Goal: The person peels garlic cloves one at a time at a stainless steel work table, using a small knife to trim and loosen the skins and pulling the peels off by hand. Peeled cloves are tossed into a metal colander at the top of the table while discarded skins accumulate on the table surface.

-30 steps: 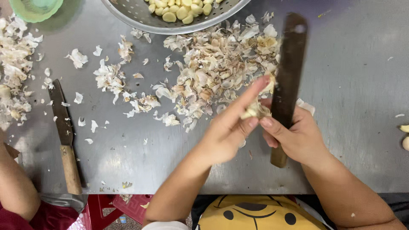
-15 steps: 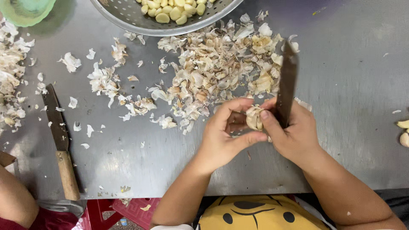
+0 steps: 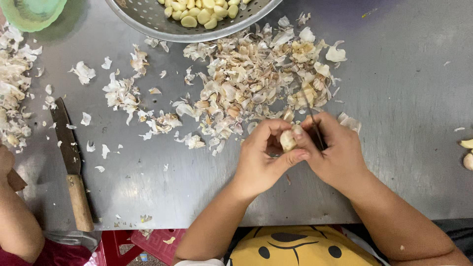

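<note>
My left hand point(image 3: 260, 158) pinches a pale garlic clove point(image 3: 287, 141) between thumb and fingers just above the steel table point(image 3: 404, 123). My right hand point(image 3: 336, 149) grips a dark-bladed knife point(image 3: 315, 129), held edge-on so only a thin line of blade shows, with its thumb pressed on the clove. Both hands meet at the near edge of a wide heap of garlic skins point(image 3: 251, 88).
A metal colander point(image 3: 152, 22) of peeled cloves stands at the far edge. A second wooden-handled knife point(image 3: 71, 162) lies at the left beside more skins point(image 3: 12, 83). Another person's arm point(image 3: 15, 216) rests at the left edge. A green bowl point(image 3: 30, 10) sits far left; loose cloves point(image 3: 467, 152) lie at the right.
My hands drew back from the skin heap with the clove. The knife turned from flat and broad to edge-on against the clove.
</note>
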